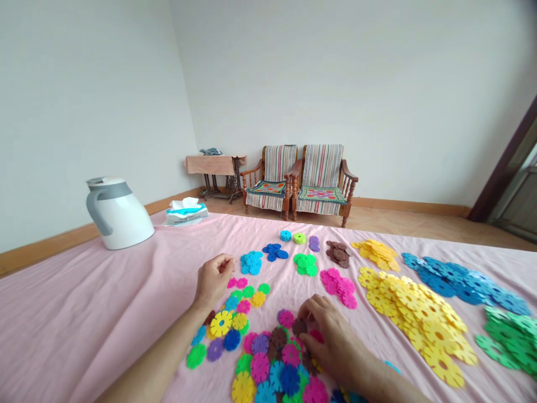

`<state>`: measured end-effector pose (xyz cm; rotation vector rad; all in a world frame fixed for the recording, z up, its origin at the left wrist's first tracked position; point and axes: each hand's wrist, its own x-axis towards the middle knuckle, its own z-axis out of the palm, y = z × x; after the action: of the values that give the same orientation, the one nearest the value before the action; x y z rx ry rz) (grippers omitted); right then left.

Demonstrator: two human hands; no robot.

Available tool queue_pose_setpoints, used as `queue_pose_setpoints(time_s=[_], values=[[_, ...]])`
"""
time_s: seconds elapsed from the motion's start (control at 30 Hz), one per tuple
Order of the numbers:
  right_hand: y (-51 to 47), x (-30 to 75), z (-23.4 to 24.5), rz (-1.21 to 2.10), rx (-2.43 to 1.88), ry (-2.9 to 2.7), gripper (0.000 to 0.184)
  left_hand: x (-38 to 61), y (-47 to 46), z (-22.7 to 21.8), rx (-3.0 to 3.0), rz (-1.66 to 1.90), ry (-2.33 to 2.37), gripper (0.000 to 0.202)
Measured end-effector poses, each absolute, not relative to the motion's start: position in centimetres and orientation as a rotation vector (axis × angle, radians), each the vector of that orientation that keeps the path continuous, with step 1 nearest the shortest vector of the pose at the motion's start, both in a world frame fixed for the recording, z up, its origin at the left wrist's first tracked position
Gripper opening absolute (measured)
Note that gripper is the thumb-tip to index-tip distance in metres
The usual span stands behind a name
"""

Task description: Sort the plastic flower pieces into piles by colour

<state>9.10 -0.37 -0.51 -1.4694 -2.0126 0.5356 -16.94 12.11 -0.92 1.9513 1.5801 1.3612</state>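
Note:
My left hand [215,278] is closed with curled fingers, just left of a small pile of light blue snowflake discs [251,262]. Whatever it may hold is hidden. At the mixed pile, my right hand [331,333] bends over the discs, thumb and forefinger around a brown snowflake disc [299,327]. Pink [259,366], purple, blue, green and yellow discs overlap below it. Between my forearms lies a looser scatter with a big yellow disc [220,323]. Small single-colour piles, such as the bright green discs [305,264] and pink discs [339,287], lie ahead.
Larger heaps of yellow discs [415,313], blue discs [461,280] and green discs [512,338] spread on the right. A white-grey jug [126,215] and a tissue box [187,214] stand back left on the pink cloth [104,302]. Two wooden armchairs [321,182] are beyond.

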Motion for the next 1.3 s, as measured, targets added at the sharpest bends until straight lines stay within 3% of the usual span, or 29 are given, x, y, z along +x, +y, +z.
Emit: queue_pose_setpoints(time_s=[0.2, 0.53, 0.83, 1.1, 1.23, 1.3], values=[[0.9, 10.7, 0.1, 0.688, -1.487, -1.853, 0.007, -16.9, 12.1, -0.7, 1.948, 1.362, 1.573, 0.026], [9.5, 21.4, 0.5, 0.012, -1.779, -1.555, 0.007, -16.4, 11.7, -0.3, 1.898, 1.366, 1.551, 0.025], [14.0, 22.0, -1.1, -0.144, -1.859, -1.532, 0.009, -16.7, 11.6, -0.3, 1.894, 1.385, 1.54, 0.026], [5.1, 18.3, -0.4, 0.043, -1.633, -1.88, 0.022, -15.0, 10.1, 0.8, 2.122, 1.282, 1.41, 0.024], [-3.0, 16.7, 0.9, 0.204, -1.401, -2.172, 0.03, -13.3, 6.3, 2.7, 2.433, 0.876, 1.057, 0.027], [-5.7, 16.7, 1.2, 0.235, -1.294, -2.334, 0.046, -12.9, 3.8, 3.6, 2.597, 0.611, 0.828, 0.048]])
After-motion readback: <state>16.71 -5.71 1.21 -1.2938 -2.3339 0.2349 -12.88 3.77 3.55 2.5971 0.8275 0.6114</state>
